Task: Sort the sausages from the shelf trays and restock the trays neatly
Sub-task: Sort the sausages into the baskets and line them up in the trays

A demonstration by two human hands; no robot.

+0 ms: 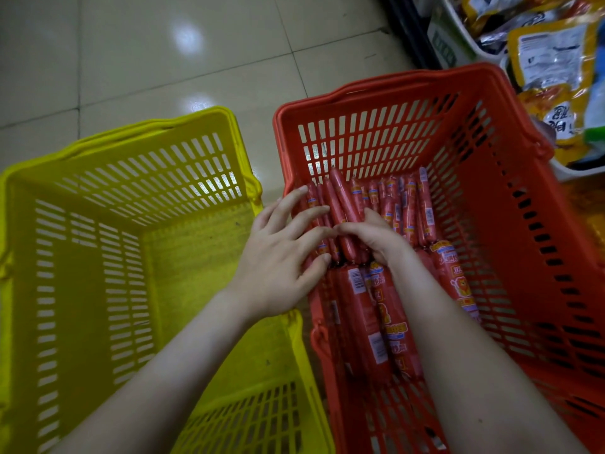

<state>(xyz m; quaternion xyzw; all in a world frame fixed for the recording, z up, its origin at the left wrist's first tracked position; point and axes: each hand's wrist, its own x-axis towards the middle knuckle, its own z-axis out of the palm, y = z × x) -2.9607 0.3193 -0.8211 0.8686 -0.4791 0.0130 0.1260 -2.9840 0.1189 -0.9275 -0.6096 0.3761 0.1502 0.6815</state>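
Both bare forearms come up from the bottom of the view, left forearm (pixel 163 371) and right forearm (pixel 474 355) angling in toward each other so the hands nearly meet. Left hand (pixel 281 257) is palm down, fingers spread and mostly straight, the tips just lying on the thin sausages (pixel 340 204). Right hand (pixel 376 237) is knuckles up with the fingers curled round a small bunch of them, one fingertip right against the left hand's fingers.

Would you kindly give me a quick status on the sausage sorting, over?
Left hand rests on small sausages. Right hand grips a bundle of them, inside red basket. Nothing blocking.
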